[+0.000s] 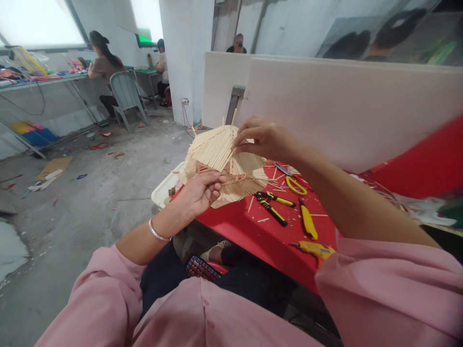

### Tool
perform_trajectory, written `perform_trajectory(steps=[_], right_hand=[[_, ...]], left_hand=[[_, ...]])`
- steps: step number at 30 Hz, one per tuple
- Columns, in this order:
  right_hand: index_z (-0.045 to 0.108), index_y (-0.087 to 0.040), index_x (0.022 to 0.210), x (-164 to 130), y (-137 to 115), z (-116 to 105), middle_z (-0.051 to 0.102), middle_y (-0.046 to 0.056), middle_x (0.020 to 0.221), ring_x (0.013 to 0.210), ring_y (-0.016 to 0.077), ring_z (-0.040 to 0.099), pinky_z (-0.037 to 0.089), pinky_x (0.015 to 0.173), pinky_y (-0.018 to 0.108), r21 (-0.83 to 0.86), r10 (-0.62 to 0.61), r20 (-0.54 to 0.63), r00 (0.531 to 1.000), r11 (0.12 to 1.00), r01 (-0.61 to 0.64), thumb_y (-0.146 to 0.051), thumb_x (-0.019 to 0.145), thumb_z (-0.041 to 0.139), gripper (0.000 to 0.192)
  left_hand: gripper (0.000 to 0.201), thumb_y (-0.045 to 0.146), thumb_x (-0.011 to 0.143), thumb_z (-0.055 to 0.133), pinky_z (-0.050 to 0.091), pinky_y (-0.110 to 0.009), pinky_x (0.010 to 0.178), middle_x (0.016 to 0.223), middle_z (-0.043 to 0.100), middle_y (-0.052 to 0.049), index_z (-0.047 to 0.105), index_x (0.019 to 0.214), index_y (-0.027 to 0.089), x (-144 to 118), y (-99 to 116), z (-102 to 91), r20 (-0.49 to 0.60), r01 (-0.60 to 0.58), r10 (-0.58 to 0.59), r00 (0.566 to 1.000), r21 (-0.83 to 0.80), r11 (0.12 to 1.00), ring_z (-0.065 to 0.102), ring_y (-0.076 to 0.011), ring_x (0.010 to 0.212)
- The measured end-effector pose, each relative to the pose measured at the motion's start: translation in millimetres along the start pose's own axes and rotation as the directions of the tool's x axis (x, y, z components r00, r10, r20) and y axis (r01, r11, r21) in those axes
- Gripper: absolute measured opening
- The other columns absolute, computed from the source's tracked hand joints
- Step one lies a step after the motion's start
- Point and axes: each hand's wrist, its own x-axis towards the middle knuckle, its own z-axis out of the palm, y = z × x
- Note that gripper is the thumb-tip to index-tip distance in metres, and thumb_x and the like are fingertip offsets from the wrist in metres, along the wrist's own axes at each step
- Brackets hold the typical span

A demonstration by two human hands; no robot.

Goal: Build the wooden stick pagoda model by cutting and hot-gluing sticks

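Observation:
A many-sided structure of thin pale wooden sticks (211,149), laid side by side in slanting panels, stands at the edge of the red table (235,217). My left hand (202,193) is closed at the near side of it, thumb and fingers pinched at a stick edge. From the right, my right hand (262,137) reaches over the upper panel. Its fingers are bent together around a thin wooden stick (232,156) that lies against the panel. The fingertips partly cover that stick, and both hands hide parts of the structure.
Pliers (273,207), yellow-handled scissors (296,185), a yellow utility knife (307,219) and a yellow glue gun (313,249) lie on the table among loose sticks. A white tray (159,195) is at left. Large white boards (325,106) stand behind. A person (106,67) sits far left.

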Motion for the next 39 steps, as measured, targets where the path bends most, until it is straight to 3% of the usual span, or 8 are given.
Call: perform_trajectory(steps=[25,39], right_hand=[[0.078,-0.031,0.089,-0.4,-0.4,0.5,0.068,0.005,0.092,0.085,0.0205,0.057,0.048,0.081,0.04,-0.024,0.001,0.0,1.0,1.0,-0.001,-0.049,0.093,0.066,0.022],[0.079,-0.031,0.088,-0.6,2.1,1.4,0.067,0.004,0.088,0.087,0.0208,0.058,0.047,0.081,0.039,-0.036,-0.067,-0.006,0.998,0.997,0.067,-0.052,0.094,0.063,0.028]], left_hand=[[0.016,0.0,0.093,0.054,0.044,-0.008,0.042,0.064,0.066,0.0,0.068,0.087,0.007,0.7,-2.5,-1.7,0.018,-0.028,0.028,0.999,0.015,0.999,0.054,-0.0015,0.043],[0.014,0.002,0.094,0.056,0.044,-0.007,0.041,0.065,0.068,0.0,0.068,0.09,0.007,1.7,-3.8,-5.5,0.04,-0.027,0.026,0.999,0.013,1.0,0.056,-0.0015,0.042]])
